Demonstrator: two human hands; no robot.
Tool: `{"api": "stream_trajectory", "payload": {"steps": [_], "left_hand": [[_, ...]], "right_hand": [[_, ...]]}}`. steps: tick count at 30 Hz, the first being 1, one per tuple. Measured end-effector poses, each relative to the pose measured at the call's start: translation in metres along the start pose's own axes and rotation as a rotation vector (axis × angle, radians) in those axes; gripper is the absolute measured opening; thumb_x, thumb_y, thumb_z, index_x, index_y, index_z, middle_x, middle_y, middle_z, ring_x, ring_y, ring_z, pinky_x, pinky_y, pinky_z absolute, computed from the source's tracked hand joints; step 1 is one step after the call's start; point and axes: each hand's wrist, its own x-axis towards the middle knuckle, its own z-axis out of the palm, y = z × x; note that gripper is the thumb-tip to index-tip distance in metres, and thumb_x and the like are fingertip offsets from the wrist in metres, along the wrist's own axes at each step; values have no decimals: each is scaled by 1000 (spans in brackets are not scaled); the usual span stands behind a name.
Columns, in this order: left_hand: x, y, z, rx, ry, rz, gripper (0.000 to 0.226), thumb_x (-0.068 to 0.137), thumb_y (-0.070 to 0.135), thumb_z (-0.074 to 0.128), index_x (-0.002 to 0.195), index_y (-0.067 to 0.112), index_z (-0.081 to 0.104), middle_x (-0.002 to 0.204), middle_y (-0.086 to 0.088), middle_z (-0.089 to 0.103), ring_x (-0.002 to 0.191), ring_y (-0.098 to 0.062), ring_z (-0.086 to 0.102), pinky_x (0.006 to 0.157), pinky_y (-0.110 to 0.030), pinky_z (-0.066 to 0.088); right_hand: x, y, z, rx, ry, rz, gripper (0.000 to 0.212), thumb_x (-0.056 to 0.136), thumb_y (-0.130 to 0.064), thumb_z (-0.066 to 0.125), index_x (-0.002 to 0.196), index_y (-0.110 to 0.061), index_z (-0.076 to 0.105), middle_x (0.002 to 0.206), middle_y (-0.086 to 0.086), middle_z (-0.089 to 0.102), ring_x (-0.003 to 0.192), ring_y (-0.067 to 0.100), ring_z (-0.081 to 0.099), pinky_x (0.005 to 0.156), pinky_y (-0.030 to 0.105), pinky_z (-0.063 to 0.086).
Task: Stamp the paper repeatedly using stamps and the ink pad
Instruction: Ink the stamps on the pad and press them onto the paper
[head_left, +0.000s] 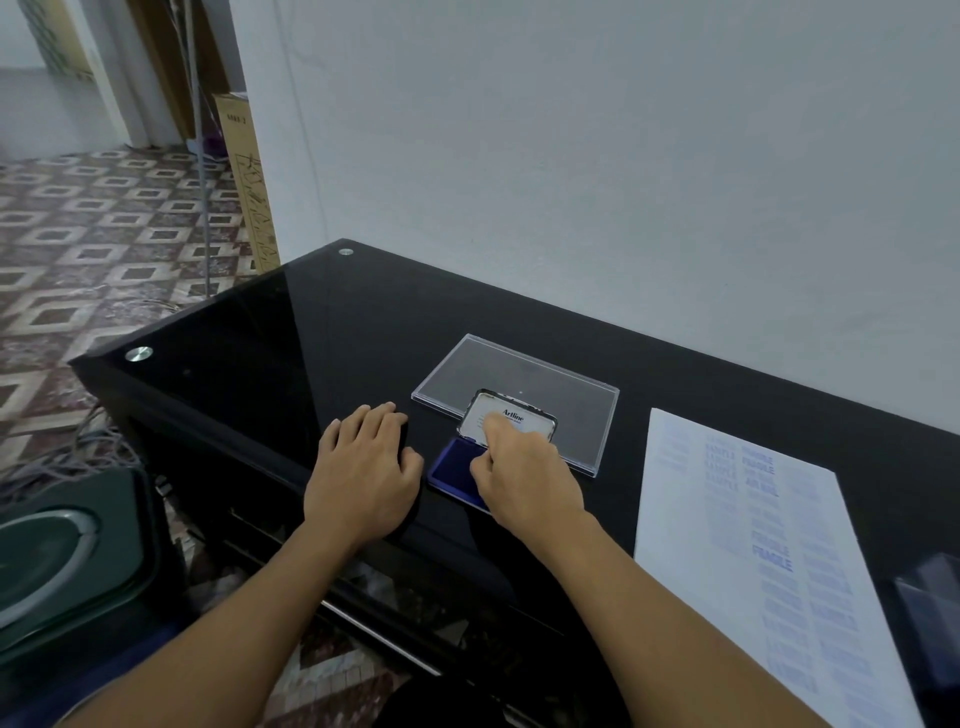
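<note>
A: Is the paper (727, 519) already stamped?
B: Yes, many blue marks. The right hand (524, 478) fingers touch the lid of the ink pad (457, 467), the left hand (363, 467) rests flat, holding nothing; no stamp in view

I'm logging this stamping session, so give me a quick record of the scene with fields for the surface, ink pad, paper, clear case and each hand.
surface: black glass table
ink pad: blue, open, lid raised and labelled Artline
paper: right of the pad, covered in blue stamp marks
clear case: flat behind the pad
left hand: resting palm down on the table, left of the pad
right hand: over the pad, fingers at the lid; any stamp held is hidden
</note>
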Motion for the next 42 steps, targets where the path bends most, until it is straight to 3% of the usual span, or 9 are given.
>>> {"api": "stream_trajectory", "payload": {"steps": [8, 16, 20, 22, 25, 27, 31, 36, 42], "left_hand": [[0, -1, 1, 10, -4, 0, 49, 99, 38, 38, 145, 23, 43, 158, 3, 35, 148, -19, 23, 123, -44, 15], [1, -3, 1, -3, -25, 3, 50, 100, 38, 37, 148, 22, 40, 160, 2, 31, 150, -19, 20, 123, -43, 13], [4, -5, -3, -80, -50, -17, 49, 99, 34, 43, 146, 21, 44, 159, 2, 34, 150, -18, 21, 123, -43, 12], [8, -3, -8, -146, -56, -33, 46, 97, 30, 49, 142, 18, 50, 154, -1, 42, 146, -19, 30, 121, -42, 19], [11, 2, -19, -289, -30, -71, 38, 95, 21, 53, 132, 9, 58, 136, -8, 58, 128, -23, 50, 109, -38, 37], [11, 6, -25, -323, -36, -77, 37, 95, 20, 54, 130, 8, 59, 131, -8, 60, 122, -22, 54, 101, -33, 42], [7, 20, -29, -330, -61, -30, 37, 96, 22, 53, 131, 10, 58, 132, -6, 58, 120, -19, 53, 96, -28, 42], [2, 53, -32, -369, -83, 69, 31, 95, 27, 50, 123, 17, 61, 123, 1, 60, 115, -17, 54, 93, -35, 51], [-12, 107, -24, -361, -84, 213, 34, 97, 25, 50, 129, 15, 55, 132, 3, 53, 127, -16, 43, 104, -29, 38]], "right_hand": [[-10, 0, 1, -47, 11, -31, 16, 102, -24, 47, 93, -27, 33, 89, 6, 69, 78, 26, 67, 69, 42, 60], [-9, -1, -11, -59, -41, -65, 15, 102, -21, 44, 91, -20, 34, 84, 4, 56, 74, 29, 58, 61, 38, 48], [-7, -1, -16, -34, -70, -67, 15, 101, -21, 45, 89, -18, 37, 88, 8, 60, 81, 31, 61, 64, 40, 49], [-4, -1, -17, -31, -90, -62, 15, 101, -23, 46, 89, -16, 40, 91, 9, 60, 84, 31, 60, 67, 41, 50], [-2, 1, -21, 54, -85, -19, 22, 99, -27, 45, 80, -18, 39, 81, 3, 55, 78, 27, 55, 63, 35, 41], [-3, 6, -27, 113, -47, 11, 25, 99, -27, 44, 76, -22, 35, 78, 1, 53, 76, 25, 55, 59, 32, 38], [-11, 18, -46, 154, -1, 63, 20, 99, -27, 45, 82, -20, 40, 79, 3, 56, 68, 20, 55, 54, 33, 40], [-25, 42, -69, 95, 67, 138, 17, 97, -28, 46, 85, -15, 45, 79, 4, 55, 68, 20, 52, 59, 36, 44], [-44, 82, -94, 86, 108, 215, 23, 98, -25, 48, 77, -19, 40, 78, 3, 55, 64, 17, 49, 55, 30, 39]]}}
